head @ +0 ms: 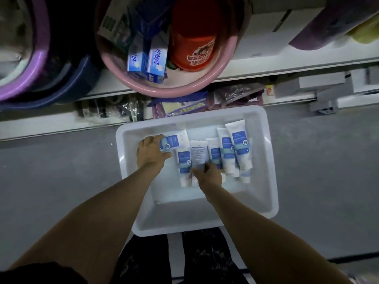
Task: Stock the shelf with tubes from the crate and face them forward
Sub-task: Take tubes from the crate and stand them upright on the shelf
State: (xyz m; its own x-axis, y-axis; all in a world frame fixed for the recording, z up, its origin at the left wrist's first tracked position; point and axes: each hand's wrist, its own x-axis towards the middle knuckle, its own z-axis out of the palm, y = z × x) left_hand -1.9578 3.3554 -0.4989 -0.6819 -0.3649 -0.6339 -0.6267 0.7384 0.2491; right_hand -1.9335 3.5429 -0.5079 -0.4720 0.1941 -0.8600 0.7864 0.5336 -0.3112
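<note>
A white plastic crate [264,181] stands on the grey floor below me. Several white tubes with blue labels lie in its far half. My left hand [150,153] grips the leftmost tube [176,140], which lies crosswise. My right hand [210,176] pinches the lower end of a tube turned back side up [198,153]. To its left lies another tube [183,162], and more tubes [238,144] lean together at the right. The shelf edge [287,67] runs across the top of the view.
A pink basin [184,87] on the shelf holds blue toothpaste boxes [156,58] and a red cup [192,50]. Purple and blue basins [41,68] stand at the left. Bagged goods [184,107] sit on the lowest shelf behind the crate. My legs [184,261] are right below the crate.
</note>
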